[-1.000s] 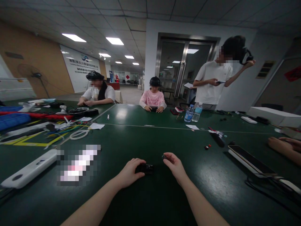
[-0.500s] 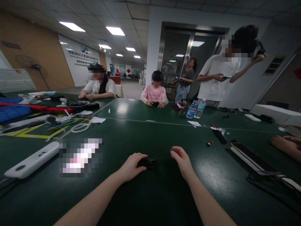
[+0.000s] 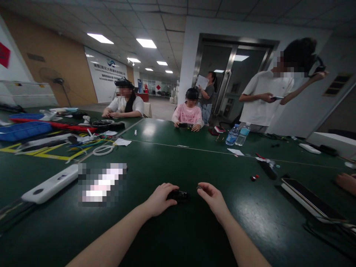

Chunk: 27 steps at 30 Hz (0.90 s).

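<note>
My left hand (image 3: 162,200) is closed round one end of a small black object (image 3: 181,194), which lies low over the dark green table (image 3: 167,167). Its right end sticks out past my fingertips and shows small pale marks; its exact kind I cannot tell. To the right, apart from it, my right hand (image 3: 211,198) pinches a tiny dark piece (image 3: 198,188) between thumb and fingertips. That piece is too small to name. A short gap separates it from the black object's free end.
A white power strip (image 3: 52,183) and a blurred-out bright screen (image 3: 104,183) lie left. On the right are a phone-like slab (image 3: 311,198), cables and small red and black bits (image 3: 253,178). Water bottles (image 3: 232,135) stand farther back. Several people are around the table; another person's hand (image 3: 346,183) rests far right.
My right hand has come closer to the black object with its small piece. My left hand keeps its hold. The view has shifted slightly; a person at the back now holds up a white sheet.
</note>
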### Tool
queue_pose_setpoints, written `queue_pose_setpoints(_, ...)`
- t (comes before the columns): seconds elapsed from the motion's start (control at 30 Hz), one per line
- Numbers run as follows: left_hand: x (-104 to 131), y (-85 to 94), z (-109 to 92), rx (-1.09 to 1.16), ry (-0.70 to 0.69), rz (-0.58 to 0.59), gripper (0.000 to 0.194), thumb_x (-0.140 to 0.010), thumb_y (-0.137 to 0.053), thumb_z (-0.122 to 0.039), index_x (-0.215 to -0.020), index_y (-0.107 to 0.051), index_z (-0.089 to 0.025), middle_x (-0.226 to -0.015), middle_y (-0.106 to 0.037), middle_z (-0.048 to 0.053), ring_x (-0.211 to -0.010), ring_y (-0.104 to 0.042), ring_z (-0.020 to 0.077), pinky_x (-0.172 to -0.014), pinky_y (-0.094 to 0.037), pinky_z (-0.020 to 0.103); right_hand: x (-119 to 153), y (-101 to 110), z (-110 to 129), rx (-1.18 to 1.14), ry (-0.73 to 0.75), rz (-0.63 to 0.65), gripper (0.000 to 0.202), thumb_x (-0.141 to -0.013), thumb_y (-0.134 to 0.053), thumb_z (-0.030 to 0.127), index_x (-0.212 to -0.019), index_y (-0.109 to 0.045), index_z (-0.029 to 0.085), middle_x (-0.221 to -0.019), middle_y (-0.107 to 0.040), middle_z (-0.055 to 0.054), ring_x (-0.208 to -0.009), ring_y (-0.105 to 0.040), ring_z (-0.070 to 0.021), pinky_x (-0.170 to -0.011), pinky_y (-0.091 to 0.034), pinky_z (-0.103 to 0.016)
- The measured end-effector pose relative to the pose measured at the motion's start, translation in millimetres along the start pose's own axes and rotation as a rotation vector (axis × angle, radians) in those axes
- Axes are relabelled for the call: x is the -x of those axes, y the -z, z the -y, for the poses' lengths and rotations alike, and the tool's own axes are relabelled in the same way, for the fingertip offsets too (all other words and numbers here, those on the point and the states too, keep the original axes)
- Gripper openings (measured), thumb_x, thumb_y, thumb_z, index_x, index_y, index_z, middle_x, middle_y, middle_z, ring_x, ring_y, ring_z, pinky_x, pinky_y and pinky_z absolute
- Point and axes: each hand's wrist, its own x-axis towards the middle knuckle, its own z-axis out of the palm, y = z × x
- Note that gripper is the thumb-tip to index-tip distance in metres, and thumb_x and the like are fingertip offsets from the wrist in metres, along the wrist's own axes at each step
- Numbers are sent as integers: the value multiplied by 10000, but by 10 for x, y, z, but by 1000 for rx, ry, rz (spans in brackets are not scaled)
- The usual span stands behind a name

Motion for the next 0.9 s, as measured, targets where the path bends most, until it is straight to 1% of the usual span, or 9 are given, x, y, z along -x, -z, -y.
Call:
queue_pose_setpoints(0.13,-1,0,4,-4,-4,-6,441,-710,-587,-286,-1142,-501,-267,-1131,-555,33,-1049,-467,219,-916,-355,373,2,-87,7,75,29,57,302,-692,-613,342,-969,-599,220,-924,-629,-28,-859,-582,-190,-766,-464,-339)
queue_pose_setpoints(0.27,-11,-10,6,-21,-13,-12,418,-717,-576,-289,-1129,-508,-262,-1109,-564,38,-1033,-476,223,-907,-357,377,59,-197,100,182,92,121,265,-706,-597,318,-958,-612,234,-904,-630,-18,-834,-579,-186,-796,-442,-357)
queue_pose_setpoints(0.37,-25,-27,9,-34,-16,-20,415,-711,-582,-293,-1119,-515,-252,-1105,-567,42,-1034,-477,228,-910,-352,378,106,-290,178,238,199,147,213,-694,-614,288,-902,-634,245,-945,-606,-15,-924,-551,-193,-865,-409,-361)
queue_pose_setpoints(0.43,-31,-35,14,-36,-24,-23,421,-706,-589,-302,-1118,-516,-249,-1110,-566,44,-1041,-475,230,-914,-348,377,122,-343,205,255,229,157,207,-689,-622,276,-894,-642,252,-1014,-575,-20,-984,-525,-200,-897,-392,-362)
queue_pose_setpoints(0.5,-31,-38,21,-30,-31,-24,422,-708,-588,-306,-1120,-514,-251,-1110,-565,43,-1043,-474,229,-914,-349,374,128,-380,209,288,235,163,211,-678,-635,268,-889,-651,272,-1047,-559,-19,-1019,-505,-209,-913,-381,-371)
queue_pose_setpoints(0.63,-19,-34,28,3,-20,-12,415,-725,-571,-318,-1131,-502,-269,-1123,-555,31,-1054,-469,224,-895,-364,356,127,-403,189,368,219,203,220,-670,-643,258,-877,-662,330,-1047,-565,5,-1030,-487,-222,-914,-365,-399)
queue_pose_setpoints(0.77,-13,-38,24,-7,-17,-5,409,-737,-561,-321,-1137,-498,-268,-1119,-551,28,-1057,-466,217,-904,-358,349,128,-399,181,377,184,212,227,-672,-639,262,-883,-664,341,-1058,-573,17,-1038,-481,-225,-925,-344,-418)
queue_pose_setpoints(0.9,-16,-47,23,-18,-24,-36,411,-729,-573,-296,-1133,-505,-264,-1141,-532,33,-1064,-462,212,-918,-358,342,145,-387,204,381,192,222,266,-685,-625,258,-934,-648,348,-1071,-581,11,-1054,-481,-227,-924,-351,-418)
